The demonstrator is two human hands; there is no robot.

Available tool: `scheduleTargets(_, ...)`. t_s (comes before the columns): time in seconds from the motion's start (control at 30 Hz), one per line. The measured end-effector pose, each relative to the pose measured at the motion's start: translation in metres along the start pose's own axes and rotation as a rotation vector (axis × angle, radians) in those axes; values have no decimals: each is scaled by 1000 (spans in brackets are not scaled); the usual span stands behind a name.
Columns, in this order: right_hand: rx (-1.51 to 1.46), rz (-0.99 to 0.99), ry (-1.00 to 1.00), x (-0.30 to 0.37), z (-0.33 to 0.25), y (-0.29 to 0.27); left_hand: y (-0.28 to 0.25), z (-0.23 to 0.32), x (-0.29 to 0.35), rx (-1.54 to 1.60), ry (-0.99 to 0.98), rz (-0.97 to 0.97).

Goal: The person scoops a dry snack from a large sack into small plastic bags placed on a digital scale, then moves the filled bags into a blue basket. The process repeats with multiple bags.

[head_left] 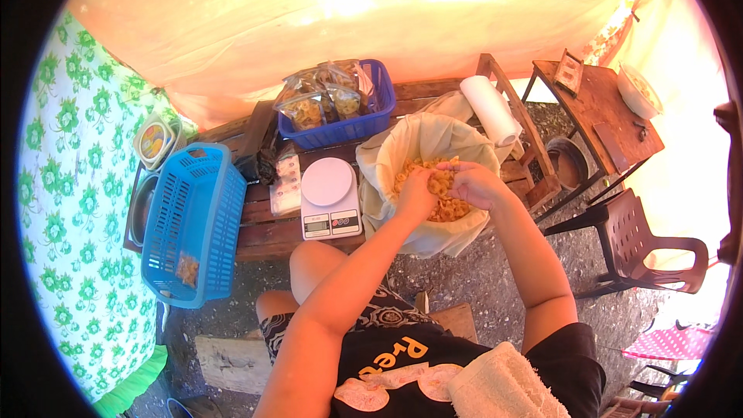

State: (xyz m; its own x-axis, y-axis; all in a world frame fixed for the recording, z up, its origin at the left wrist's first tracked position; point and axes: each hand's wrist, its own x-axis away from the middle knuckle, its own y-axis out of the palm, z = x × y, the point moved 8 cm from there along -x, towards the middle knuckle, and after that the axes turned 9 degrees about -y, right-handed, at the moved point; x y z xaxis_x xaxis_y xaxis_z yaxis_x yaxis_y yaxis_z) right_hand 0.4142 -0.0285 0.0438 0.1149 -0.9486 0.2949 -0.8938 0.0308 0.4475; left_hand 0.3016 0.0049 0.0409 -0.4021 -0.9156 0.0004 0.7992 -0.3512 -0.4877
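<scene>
Orange-yellow crinkly chips fill a container lined with pale cloth. Both of my hands are over the middle of the pile. A darker yellow clump of chips sits between them; whether clear plastic wraps it I cannot tell. My left hand is closed at the clump's left side, its fingertips mostly hidden. From the right, my right hand curls its fingers and thumb around the clump. A white kitchen scale stands on the wooden slatted table just left of the container, with nothing on its plate.
A dark blue basket holds several clear packs of chips. Flat plastic bags lie beside the scale. At left stands a light blue basket with one pack inside. A white roll, a brown side table and a plastic chair are right.
</scene>
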Motion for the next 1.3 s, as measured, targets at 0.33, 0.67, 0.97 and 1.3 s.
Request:
scheduleTargets(0.33, 885, 97, -312, -2, -13, 8, -3, 0, -8, -23, -97, -11)
scheduleTargets(0.67, 1808, -134, 389, -3, 16, -29, -35, 7, -28, 9, -30, -11)
scheduleTargets(0.97, 1945, -131, 200, -19, 44, -29, -35, -3, -28, 79, -64, -104)
scheduleTargets(1.3, 1838, -178, 146, -15, 40, -27, -28, -12, -31, -33, -97, -156)
